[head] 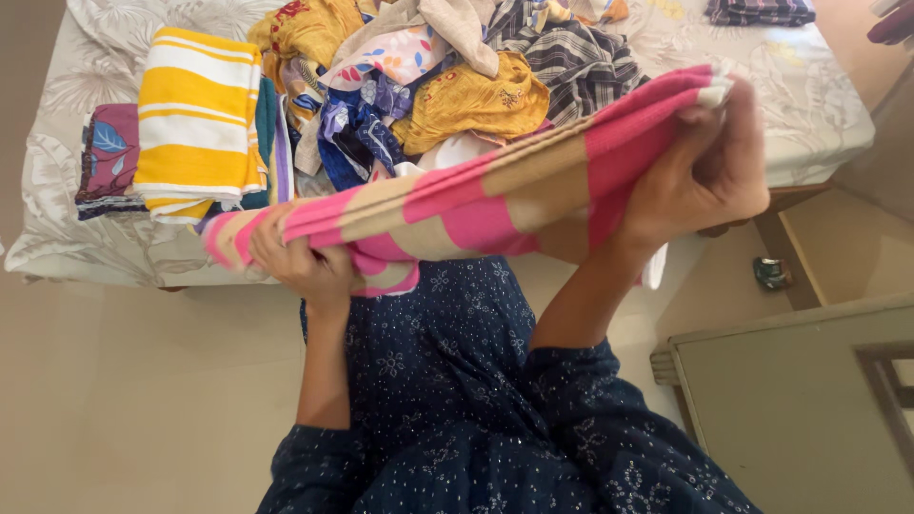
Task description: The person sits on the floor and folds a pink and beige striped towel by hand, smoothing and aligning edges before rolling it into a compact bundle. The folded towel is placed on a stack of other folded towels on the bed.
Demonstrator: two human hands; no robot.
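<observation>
A folded towel [195, 105] lies at the left of the bed [819, 114], a heap of clothes [447, 86] to its right; a striped towel [476, 200] stretches between both hands before the heap

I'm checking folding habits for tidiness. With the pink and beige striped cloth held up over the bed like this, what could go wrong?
1. The pink and beige striped cloth is pinched only at its ends by the left hand and right hand; a loose grip could let the fold slip open.
2. Its sagging middle hangs close to the loose heap of mixed clothes and might snag or drag pieces.
</observation>
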